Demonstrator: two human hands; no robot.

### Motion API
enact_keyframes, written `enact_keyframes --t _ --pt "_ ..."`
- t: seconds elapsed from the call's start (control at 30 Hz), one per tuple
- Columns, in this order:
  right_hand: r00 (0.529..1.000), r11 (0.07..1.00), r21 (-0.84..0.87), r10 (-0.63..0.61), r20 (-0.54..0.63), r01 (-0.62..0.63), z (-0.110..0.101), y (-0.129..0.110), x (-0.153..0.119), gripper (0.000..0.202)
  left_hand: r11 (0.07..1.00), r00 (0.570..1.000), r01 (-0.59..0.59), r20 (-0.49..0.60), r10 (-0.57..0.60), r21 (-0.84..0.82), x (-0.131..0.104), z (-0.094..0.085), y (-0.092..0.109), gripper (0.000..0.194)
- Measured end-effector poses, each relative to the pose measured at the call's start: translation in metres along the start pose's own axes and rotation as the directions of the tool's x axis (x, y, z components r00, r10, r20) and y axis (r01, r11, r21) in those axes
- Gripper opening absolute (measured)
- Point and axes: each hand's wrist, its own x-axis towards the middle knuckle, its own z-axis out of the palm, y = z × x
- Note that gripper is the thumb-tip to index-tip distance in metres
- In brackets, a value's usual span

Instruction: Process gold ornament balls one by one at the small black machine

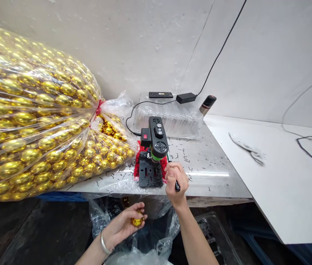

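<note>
Below the table's front edge, my left hand [126,222] holds a shiny gold ball [137,220] in its fingers, with a bracelet at the wrist. My right hand [176,182] is wrapped round the black-ended lever [177,186] of a small black machine [159,138]. The machine has a red switch, round vents and a green ring beneath its head. Its slotted black base plate [148,173] rests on a red mat [136,171], with dark shavings at the right side of the plate.
A huge clear bag of gold balls [34,121] fills the left. Behind the machine are a clear plastic tray [169,123], a power adapter [186,98] and a tilted canister [207,105]. Gloves [248,149] lie on the white table [282,184]. Plastic sheeting [147,254] hangs below.
</note>
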Motion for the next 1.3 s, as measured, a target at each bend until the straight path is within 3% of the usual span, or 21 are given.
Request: enact_keyframes --t 0.1,0.2,0.3,0.4,0.53,0.63,0.7,0.77,0.87,1.0,1.17,1.23,1.3 --pt "1.0 1.0 -0.003 0.014 0.001 -0.014 0.0 0.0 -0.001 0.028 0.99 0.988 -0.139 0.061 0.139 0.01 -0.012 0.02 0.023 0.028" --pt "1.0 1.0 0.001 0.007 0.007 -0.007 0.0 0.0 -0.002 0.028 0.959 0.961 -0.274 -0.019 0.276 0.068 -0.01 0.038 0.045 0.008" --pt "1.0 1.0 -0.002 -0.005 0.02 0.005 -0.001 0.001 -0.002 0.027 0.943 0.944 -0.306 -0.088 0.318 0.129 0.001 0.049 0.06 0.024" --pt "0.999 1.0 -0.011 -0.007 0.037 0.008 -0.002 0.002 -0.003 0.027 0.931 0.935 -0.34 -0.06 0.35 0.134 0.01 0.053 0.066 0.027" --pt "0.999 1.0 -0.006 0.0 0.04 0.0 -0.002 0.004 -0.004 0.026 0.916 0.919 -0.389 -0.03 0.394 0.101 0.016 0.056 0.066 0.014" --pt "0.999 1.0 0.015 -0.005 0.038 0.004 -0.001 0.004 -0.004 0.027 0.878 0.881 -0.466 -0.036 0.472 0.107 0.023 0.059 0.067 0.016" --pt "0.999 1.0 0.018 -0.009 0.039 0.009 -0.001 0.004 -0.005 0.027 0.825 0.839 -0.526 -0.031 0.543 0.206 0.032 0.062 0.068 0.026" --pt "0.999 1.0 0.012 -0.014 0.043 0.014 -0.002 0.005 -0.005 0.026 0.716 0.768 -0.585 -0.023 0.64 0.382 0.045 0.062 0.069 0.036" --pt "0.998 1.0 0.006 -0.025 0.061 0.024 -0.002 0.006 -0.006 0.026 0.449 0.617 -0.625 0.052 0.786 0.639 0.064 0.06 0.07 0.041" --pt "0.997 0.999 0.021 -0.028 0.068 0.027 -0.002 0.008 -0.008 0.024 0.069 0.478 -0.505 0.212 0.852 0.86 0.075 0.054 0.07 0.04" --pt "0.997 0.999 0.011 -0.036 0.065 0.036 -0.002 0.01 -0.009 0.023 -0.282 0.383 -0.372 0.423 0.821 0.884 0.072 0.054 0.069 0.035" --pt "0.997 0.999 0.005 -0.039 0.065 0.039 -0.002 0.009 -0.008 0.024 -0.374 0.358 -0.371 0.503 0.787 0.85 0.072 0.056 0.068 0.032" --pt "0.998 0.999 0.006 -0.037 0.059 0.037 -0.002 0.008 -0.008 0.024 -0.407 0.344 -0.369 0.529 0.776 0.836 0.074 0.057 0.066 0.03"
